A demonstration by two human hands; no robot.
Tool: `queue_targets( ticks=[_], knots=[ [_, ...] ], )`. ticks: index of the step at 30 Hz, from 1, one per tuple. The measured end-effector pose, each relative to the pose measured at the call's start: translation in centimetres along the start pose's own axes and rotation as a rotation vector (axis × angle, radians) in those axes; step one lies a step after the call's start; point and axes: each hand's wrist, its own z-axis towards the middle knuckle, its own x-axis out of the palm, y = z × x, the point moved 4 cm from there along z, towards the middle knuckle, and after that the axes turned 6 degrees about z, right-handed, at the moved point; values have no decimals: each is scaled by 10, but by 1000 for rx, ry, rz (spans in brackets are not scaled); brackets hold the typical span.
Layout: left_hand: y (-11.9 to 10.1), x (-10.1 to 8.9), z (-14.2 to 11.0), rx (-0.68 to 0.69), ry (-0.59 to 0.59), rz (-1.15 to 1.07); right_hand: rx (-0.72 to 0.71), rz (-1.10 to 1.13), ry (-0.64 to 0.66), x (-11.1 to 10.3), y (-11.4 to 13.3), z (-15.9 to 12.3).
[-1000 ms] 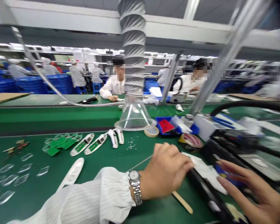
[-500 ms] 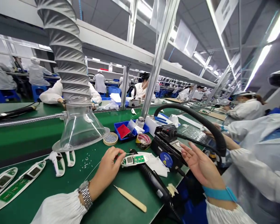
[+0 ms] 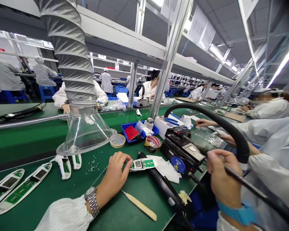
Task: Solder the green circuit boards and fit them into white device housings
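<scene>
Left hand point(image 3: 115, 170) pinches a white-cased green circuit board point(image 3: 144, 164), seemingly to keep it from sliding on the green counter point(image 3: 38, 189) just right of the clear fume hood point(image 3: 85, 131), while the right hand point(image 3: 223, 178) grips a soldering iron point(image 3: 245, 181) off to the right.

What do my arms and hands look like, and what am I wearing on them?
Your left hand and right hand are bare, with white gathered sleeves. A silver link watch sits on the left wrist, a blue band on the right.
</scene>
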Motion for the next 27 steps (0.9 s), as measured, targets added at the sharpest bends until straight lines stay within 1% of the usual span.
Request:
queue_targets(
  ticks=[2,5,7,8,10,12,14,18,27],
  knots=[
    [-2,3,0,10,2,12,-37,-75,143,24,-2,-16],
    [-7,5,1,27,10,46,-79,-122,411,66,-10,-26],
    [-11,5,1,51,14,80,-95,-116,553,85,-15,-27],
    [-13,5,1,65,13,97,-95,-111,588,90,-16,-28],
    [-16,5,0,90,13,129,-74,-107,570,89,-15,-31],
    [-19,5,0,107,17,156,-36,-89,498,80,-11,-38],
    [-20,5,0,113,27,174,10,-48,455,71,-6,-46],
    [-22,5,0,124,33,179,84,24,458,62,0,-59],
    [-26,5,-1,147,36,252,149,62,476,65,-5,-67]
  ],
)
